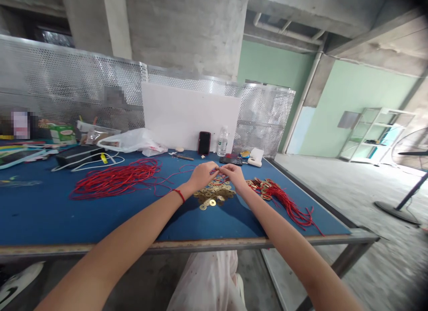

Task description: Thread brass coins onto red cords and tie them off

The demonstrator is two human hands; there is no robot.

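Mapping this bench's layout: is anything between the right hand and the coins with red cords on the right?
Nothing visible does. The right hand, pinching a red cord with the left hand, sits beside those coins; the loose brass coins lie below the hands, off that path.

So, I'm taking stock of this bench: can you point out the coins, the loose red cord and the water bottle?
Coins [214, 197]: head view, middle of the pile.
Red cord [115, 179]: head view, middle of the loose bundle.
Water bottle [222, 142]: head view, the bottle's body.
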